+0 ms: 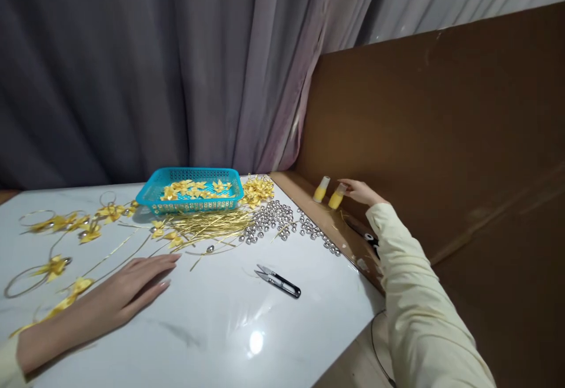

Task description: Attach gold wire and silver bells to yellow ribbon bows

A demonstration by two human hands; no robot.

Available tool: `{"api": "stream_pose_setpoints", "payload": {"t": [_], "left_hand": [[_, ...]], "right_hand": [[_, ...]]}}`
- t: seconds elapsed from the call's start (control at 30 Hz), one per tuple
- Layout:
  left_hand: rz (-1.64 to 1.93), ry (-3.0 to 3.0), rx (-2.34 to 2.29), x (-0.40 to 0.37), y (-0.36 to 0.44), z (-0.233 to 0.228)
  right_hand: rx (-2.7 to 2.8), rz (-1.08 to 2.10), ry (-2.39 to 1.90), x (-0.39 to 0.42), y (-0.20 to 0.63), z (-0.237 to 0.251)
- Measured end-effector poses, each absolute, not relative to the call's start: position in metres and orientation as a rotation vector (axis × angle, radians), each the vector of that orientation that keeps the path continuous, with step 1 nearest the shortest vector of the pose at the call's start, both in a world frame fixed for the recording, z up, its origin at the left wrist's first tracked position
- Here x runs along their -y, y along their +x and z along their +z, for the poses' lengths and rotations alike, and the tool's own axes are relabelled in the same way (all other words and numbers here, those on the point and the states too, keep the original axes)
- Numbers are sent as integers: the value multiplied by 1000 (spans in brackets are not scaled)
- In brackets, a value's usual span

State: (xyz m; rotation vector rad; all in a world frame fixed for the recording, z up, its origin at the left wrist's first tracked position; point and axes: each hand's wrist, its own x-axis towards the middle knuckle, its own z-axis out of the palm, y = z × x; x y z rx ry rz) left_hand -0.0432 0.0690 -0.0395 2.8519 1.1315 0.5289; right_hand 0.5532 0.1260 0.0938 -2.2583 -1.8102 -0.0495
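my right hand (359, 192) reaches to the far right, past the edge of the white surface (229, 329), and its fingertips touch the top of a small yellow bottle (336, 197) standing on the brown ledge (326, 223) by the brown board. the grip is loose and open around the cap, not yet closed on it. a second yellow bottle (321, 189) stands just beside it, a little farther left. both look light, smooth and easy to tip, so i judge the best hold is around the body below the cap, thumb on one side and fingers on the other.

my left hand (128, 291) lies flat and open on the surface at the near left, holding nothing, its fingertips near thin gold strips (207, 226) and yellow ribbon bows (55, 267). farther off sit a blue basket (190, 206) of bows, a spread of silver beads (276, 220) and small black snips (278, 281).
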Motion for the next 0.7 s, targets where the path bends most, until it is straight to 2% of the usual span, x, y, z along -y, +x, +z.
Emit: {"api": "stream_pose_setpoints", "payload": {"t": [0.27,0.57,0.7], "left_hand": [[490,2813,-1206,-62,-35,-28],[457,2799,-1225,-65,-37,-34],[596,2818,-1141,-69,-37,-28]], "right_hand": [[1701,-15,-2551,-157,552,95],[1475,-344,-2668,-155,540,89],[1402,-474,-2584,-148,537,98]]}}
